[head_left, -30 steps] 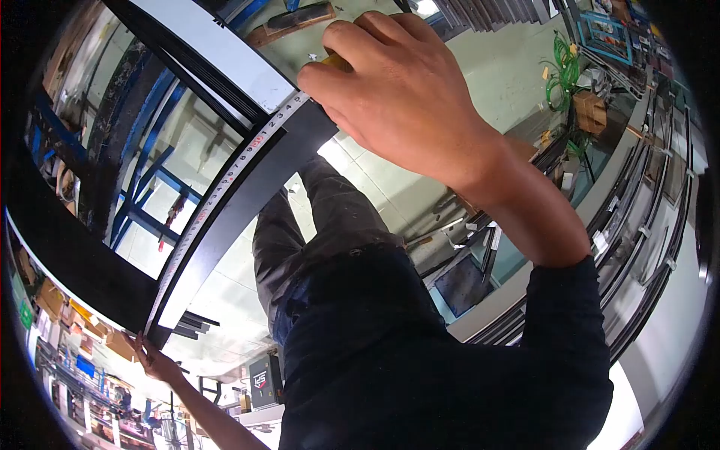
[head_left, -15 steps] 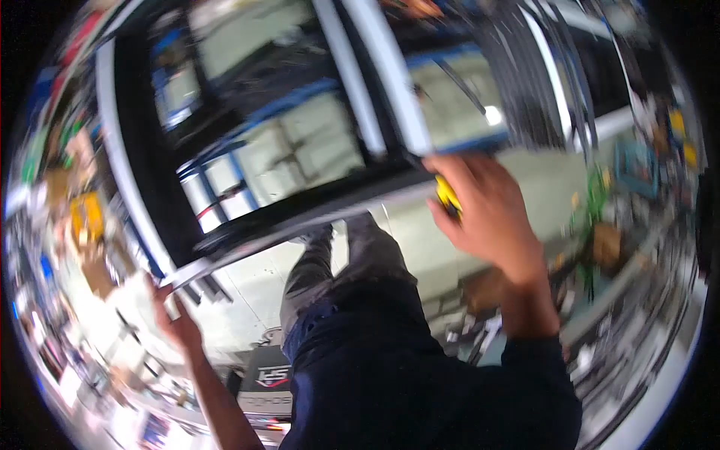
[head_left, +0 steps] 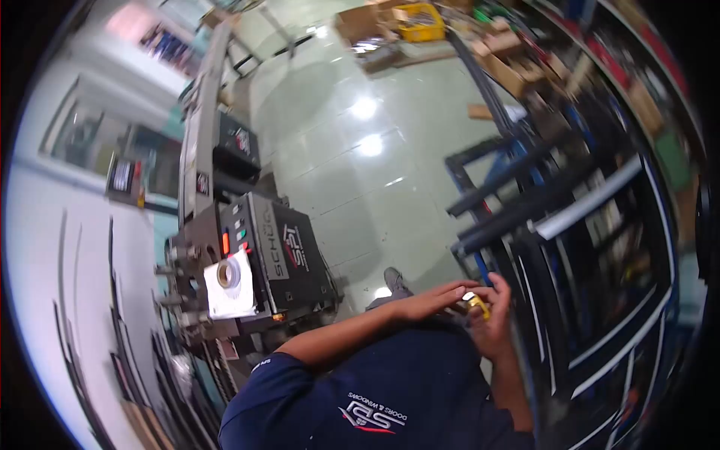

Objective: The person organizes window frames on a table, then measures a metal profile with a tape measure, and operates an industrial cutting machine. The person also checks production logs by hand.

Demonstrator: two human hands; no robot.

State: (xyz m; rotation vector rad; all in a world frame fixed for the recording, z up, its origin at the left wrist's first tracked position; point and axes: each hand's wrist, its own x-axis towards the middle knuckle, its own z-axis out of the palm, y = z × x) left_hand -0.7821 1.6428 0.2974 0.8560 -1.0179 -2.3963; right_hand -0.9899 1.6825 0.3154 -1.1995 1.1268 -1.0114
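My right hand [head_left: 495, 322] is closed around a small yellow tape measure [head_left: 477, 304] with a pale, shiny end, in front of my body. My left hand [head_left: 439, 301] reaches across from the left, its fingers stretched out. Its fingertips lie against or just beside the tape measure and the right fingers; whether they grip it I cannot tell. Just beyond the hands, to the right, dark window frames [head_left: 559, 292] with white edges stand on a blue rack.
At left stands a dark machine [head_left: 289, 251] with a white sheet [head_left: 238, 300] and a tape roll [head_left: 227, 274] on top. Dark profiles [head_left: 517, 199] jut out at right. Cardboard boxes [head_left: 501, 71] and a yellow crate [head_left: 420, 22] sit at the back on the shiny floor [head_left: 337, 150].
My view has swung left, bringing the machine in. Both hands have left the white-edged frame and come together at my body. The tape measure stays in my right hand.
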